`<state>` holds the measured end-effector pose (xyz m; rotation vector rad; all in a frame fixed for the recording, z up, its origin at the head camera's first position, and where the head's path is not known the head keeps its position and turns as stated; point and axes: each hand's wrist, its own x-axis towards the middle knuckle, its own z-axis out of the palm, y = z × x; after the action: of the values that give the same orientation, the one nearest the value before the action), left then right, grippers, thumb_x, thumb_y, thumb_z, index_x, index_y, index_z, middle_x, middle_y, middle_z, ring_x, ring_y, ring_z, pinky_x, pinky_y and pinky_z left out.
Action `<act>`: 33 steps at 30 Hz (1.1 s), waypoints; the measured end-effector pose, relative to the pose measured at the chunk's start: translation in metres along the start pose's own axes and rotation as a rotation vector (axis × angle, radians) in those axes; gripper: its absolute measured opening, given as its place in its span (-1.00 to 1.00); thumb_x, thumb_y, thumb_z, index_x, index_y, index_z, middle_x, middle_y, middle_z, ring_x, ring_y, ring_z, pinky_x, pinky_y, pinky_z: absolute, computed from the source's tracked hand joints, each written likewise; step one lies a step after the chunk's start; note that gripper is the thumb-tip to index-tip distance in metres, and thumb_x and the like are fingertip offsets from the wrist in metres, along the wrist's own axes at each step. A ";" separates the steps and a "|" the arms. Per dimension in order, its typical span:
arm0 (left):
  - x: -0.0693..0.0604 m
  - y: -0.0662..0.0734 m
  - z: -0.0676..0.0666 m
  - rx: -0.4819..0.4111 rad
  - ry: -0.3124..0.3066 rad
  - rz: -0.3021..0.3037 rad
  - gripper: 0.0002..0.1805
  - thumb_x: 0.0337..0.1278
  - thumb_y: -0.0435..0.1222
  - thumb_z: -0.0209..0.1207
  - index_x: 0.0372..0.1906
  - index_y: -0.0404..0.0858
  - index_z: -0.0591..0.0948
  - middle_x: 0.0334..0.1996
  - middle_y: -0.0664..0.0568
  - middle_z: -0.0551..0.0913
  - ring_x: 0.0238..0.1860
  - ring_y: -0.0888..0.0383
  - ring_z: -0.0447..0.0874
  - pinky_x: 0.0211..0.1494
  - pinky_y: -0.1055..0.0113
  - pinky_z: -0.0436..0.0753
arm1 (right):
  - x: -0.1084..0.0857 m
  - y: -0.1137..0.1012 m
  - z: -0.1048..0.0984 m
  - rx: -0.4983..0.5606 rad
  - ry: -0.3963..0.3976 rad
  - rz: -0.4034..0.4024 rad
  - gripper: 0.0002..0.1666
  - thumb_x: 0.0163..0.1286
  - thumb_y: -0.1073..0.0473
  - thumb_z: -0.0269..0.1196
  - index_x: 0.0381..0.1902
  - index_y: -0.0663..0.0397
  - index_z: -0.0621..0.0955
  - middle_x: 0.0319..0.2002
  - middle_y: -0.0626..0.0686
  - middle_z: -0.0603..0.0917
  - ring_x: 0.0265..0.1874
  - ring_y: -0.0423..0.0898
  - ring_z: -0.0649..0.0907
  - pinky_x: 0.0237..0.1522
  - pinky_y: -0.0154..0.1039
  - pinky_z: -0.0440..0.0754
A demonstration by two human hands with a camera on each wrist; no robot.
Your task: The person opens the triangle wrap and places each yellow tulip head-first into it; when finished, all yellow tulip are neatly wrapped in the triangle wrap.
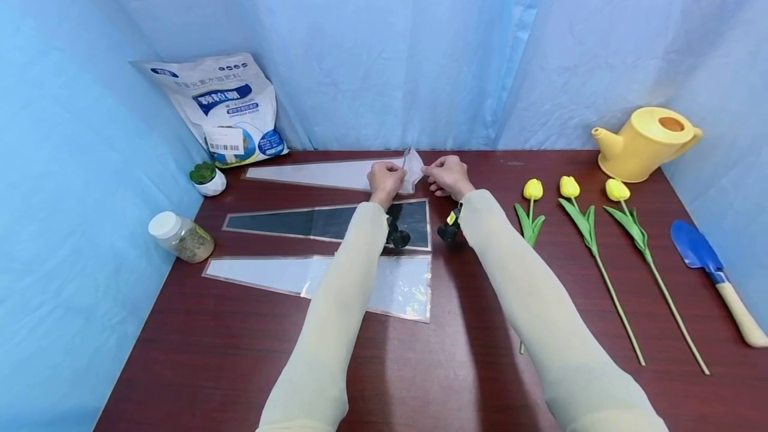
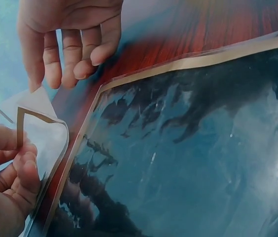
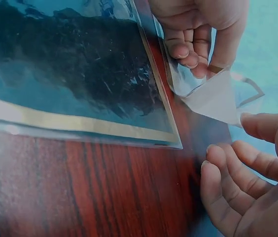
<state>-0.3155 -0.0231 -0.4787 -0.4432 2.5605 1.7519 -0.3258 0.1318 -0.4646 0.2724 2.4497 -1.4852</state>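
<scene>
Three tapered flower sleeves with gold-coloured borders lie in a column: a white far one point(image 1: 318, 173), a dark middle one point(image 1: 336, 221) and a white near one point(image 1: 384, 282). My left hand point(image 1: 386, 180) pinches the wide end of the far sleeve, which stands raised and folded. Beside it is my right hand point(image 1: 450, 175), its thumb at the raised white corner point(image 3: 213, 101). In the right wrist view, the other fingers point(image 3: 227, 192) of that hand are loosely bent and apart from the thumb. The dark sleeve lies flat under both wrists.
Yellow tulips point(image 1: 570, 187), a yellow watering can point(image 1: 639, 145) and a blue trowel point(image 1: 696, 245) are on the right. At left are a fertiliser bag point(image 1: 225, 112), a small potted succulent point(image 1: 207, 182) and a lidded jar point(image 1: 183, 239). Blue curtains point(image 1: 384, 52) enclose the table.
</scene>
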 end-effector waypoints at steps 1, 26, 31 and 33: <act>0.000 0.000 0.000 0.003 0.001 0.001 -0.85 0.28 -0.28 0.26 -0.29 -0.26 0.78 -0.32 -0.08 0.76 -0.48 0.17 0.53 -0.36 0.35 0.52 | -0.001 -0.001 0.000 -0.008 0.001 -0.007 -0.64 0.42 -0.03 0.26 -0.09 0.16 0.63 -0.34 0.07 0.65 -0.61 -0.18 0.63 -0.54 -0.29 0.69; -0.002 -0.002 -0.004 0.020 -0.034 0.015 -0.84 0.28 -0.26 0.26 -0.26 -0.26 0.79 -0.34 -0.11 0.78 -0.42 0.12 0.62 -0.22 0.27 0.61 | -0.072 -0.024 -0.074 -0.001 0.078 -0.197 -0.53 0.47 -0.14 0.19 0.08 0.10 0.59 -0.13 0.10 0.71 -0.49 -0.27 0.70 -0.39 -0.31 0.72; -0.003 -0.002 -0.004 0.021 -0.031 0.024 -0.83 0.28 -0.26 0.26 -0.26 -0.25 0.79 -0.36 -0.10 0.78 -0.40 0.11 0.64 -0.19 0.25 0.63 | -0.098 -0.010 -0.095 -0.016 0.103 -0.214 -0.48 0.46 -0.20 0.17 0.13 0.05 0.57 -0.10 0.03 0.70 -0.44 -0.29 0.70 -0.33 -0.31 0.73; -0.003 -0.002 -0.003 0.019 -0.032 0.027 -0.83 0.28 -0.26 0.26 -0.26 -0.26 0.79 -0.36 -0.10 0.78 -0.40 0.11 0.64 -0.19 0.25 0.63 | -0.107 -0.003 -0.103 -0.026 0.119 -0.209 -0.47 0.45 -0.21 0.18 0.14 0.05 0.56 -0.14 -0.03 0.70 -0.44 -0.29 0.71 -0.33 -0.31 0.73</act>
<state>-0.3115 -0.0261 -0.4789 -0.3788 2.5717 1.7263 -0.2378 0.2192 -0.3829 0.1043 2.6600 -1.5586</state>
